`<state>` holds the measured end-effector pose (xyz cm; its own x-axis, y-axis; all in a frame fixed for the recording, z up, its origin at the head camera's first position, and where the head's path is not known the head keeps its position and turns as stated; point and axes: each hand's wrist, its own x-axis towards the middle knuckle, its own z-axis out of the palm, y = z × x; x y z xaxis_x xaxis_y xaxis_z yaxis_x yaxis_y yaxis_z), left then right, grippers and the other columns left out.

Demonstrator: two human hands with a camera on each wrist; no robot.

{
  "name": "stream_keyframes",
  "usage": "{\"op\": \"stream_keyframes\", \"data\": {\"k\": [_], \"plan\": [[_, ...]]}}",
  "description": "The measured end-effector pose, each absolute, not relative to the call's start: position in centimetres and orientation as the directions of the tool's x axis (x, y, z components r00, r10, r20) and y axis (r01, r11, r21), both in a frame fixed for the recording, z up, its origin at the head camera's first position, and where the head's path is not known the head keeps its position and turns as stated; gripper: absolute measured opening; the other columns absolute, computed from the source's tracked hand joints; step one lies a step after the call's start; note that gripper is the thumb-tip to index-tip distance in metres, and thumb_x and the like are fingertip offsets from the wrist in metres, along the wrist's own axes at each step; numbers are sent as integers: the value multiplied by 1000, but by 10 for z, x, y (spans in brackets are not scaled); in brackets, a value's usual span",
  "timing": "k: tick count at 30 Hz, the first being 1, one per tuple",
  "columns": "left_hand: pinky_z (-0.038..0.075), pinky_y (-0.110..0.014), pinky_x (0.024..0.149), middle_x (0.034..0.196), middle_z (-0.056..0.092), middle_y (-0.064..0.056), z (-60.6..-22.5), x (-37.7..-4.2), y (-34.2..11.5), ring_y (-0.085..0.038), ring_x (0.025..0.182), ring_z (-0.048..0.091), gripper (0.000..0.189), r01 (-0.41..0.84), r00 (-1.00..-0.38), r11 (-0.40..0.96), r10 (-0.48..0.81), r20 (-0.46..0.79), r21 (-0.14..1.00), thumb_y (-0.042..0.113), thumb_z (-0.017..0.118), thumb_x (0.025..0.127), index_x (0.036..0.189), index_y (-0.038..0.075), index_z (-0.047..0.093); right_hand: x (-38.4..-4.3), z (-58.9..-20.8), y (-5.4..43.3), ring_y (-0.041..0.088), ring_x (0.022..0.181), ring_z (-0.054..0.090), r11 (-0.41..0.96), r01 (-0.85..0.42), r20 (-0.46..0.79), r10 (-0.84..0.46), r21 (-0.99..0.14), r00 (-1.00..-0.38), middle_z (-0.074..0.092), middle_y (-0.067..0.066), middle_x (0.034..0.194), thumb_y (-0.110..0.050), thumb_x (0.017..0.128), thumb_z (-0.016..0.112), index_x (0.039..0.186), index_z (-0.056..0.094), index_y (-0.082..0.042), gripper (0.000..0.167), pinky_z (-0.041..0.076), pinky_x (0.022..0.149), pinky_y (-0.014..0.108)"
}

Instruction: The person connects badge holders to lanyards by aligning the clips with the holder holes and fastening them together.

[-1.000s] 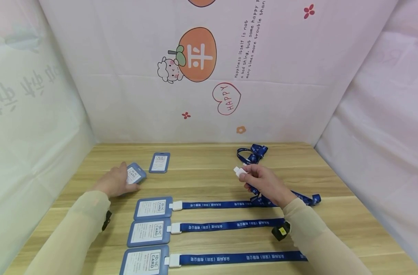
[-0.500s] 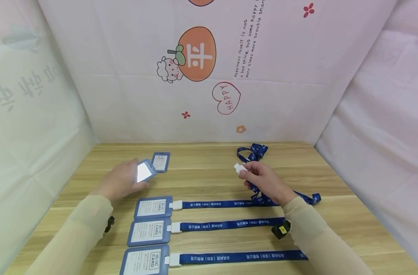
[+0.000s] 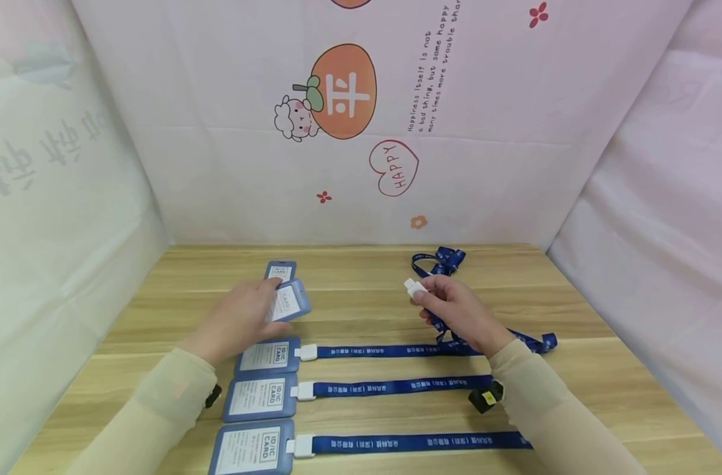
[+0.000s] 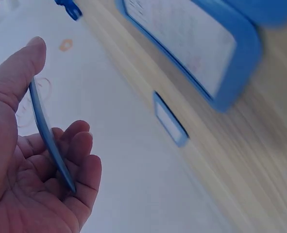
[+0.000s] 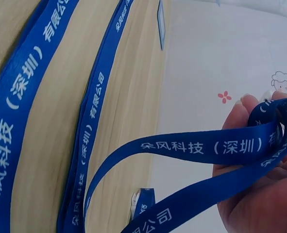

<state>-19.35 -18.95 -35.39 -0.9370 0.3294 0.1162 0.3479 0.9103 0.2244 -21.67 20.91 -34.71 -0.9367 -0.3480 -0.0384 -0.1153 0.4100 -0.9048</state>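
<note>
My left hand (image 3: 242, 316) holds a blue-framed ID card holder (image 3: 291, 301) off the table; in the left wrist view the holder (image 4: 50, 138) shows edge-on between thumb and curled fingers. Behind it, partly covered, a loose card holder (image 3: 280, 269) lies at the back of the table. My right hand (image 3: 459, 310) pinches the white clip (image 3: 415, 288) of a blue lanyard, its tip pointing left. From that hand the printed strap (image 5: 196, 145) hangs in a loop in the right wrist view. A gap separates the held card holder from the clip.
Three card holders (image 3: 257, 399) lie in a column at the front left, each joined by a white clip to a blue lanyard (image 3: 396, 386) stretched rightward. Another lanyard (image 3: 447, 258) is bunched at the back right. A white printed cloth (image 3: 248, 185) stands behind the wooden table.
My left hand has carried the card holder rightward, from left of the loose holder to in front of it. The right hand has stayed almost still with the clip.
</note>
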Motion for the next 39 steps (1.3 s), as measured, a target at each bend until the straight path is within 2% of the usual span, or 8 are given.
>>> {"op": "stream_keyframes", "data": {"k": [5,9,20,27,34,39], "plan": [[55,-55,105,141,62,-23,-352,-185,-175,-39,128,62,91,391,-916,908,367,163,153,53,83,86,150,-1,48,-215,-344,207,27,94,67,408,-112,-41,-347,-906,-937,67,14,115,-39,107,60,132,57,-6,42,62,82,36],[58,-51,103,140,63,-20,-351,-178,-166,-36,124,65,90,447,-882,888,417,220,107,55,81,87,150,-1,50,-213,-342,204,27,95,67,400,-113,-38,-352,-909,-935,68,14,117,-40,107,58,134,57,-7,43,62,83,35],[57,-48,105,139,65,-15,-344,-161,-144,-31,123,66,89,518,-829,852,480,288,72,55,82,86,151,2,51,-205,-335,194,27,92,67,374,-152,-1,-378,-915,-926,69,12,113,-36,108,59,128,61,-8,34,62,81,33],[54,-47,109,141,65,-14,-342,-156,-136,-31,128,63,87,569,-788,820,523,326,59,54,82,87,150,2,52,-200,-334,189,27,92,67,384,-150,-13,-391,-911,-920,69,12,111,-35,108,59,129,63,-10,33,63,86,41],[53,-47,110,140,64,-17,-343,-154,-133,-32,128,63,87,620,-736,785,571,364,20,53,82,86,148,-1,53,-199,-336,185,29,93,68,392,-146,-26,-401,-908,-916,71,10,112,-35,108,59,129,64,-11,32,63,82,33],[54,-46,108,137,66,-17,-344,-153,-131,-32,126,64,88,642,-701,767,593,397,-12,55,83,84,146,-3,55,-198,-338,183,34,92,65,378,-157,-21,-426,-913,-904,70,11,110,-36,108,58,127,64,-11,33,64,79,35]]}}
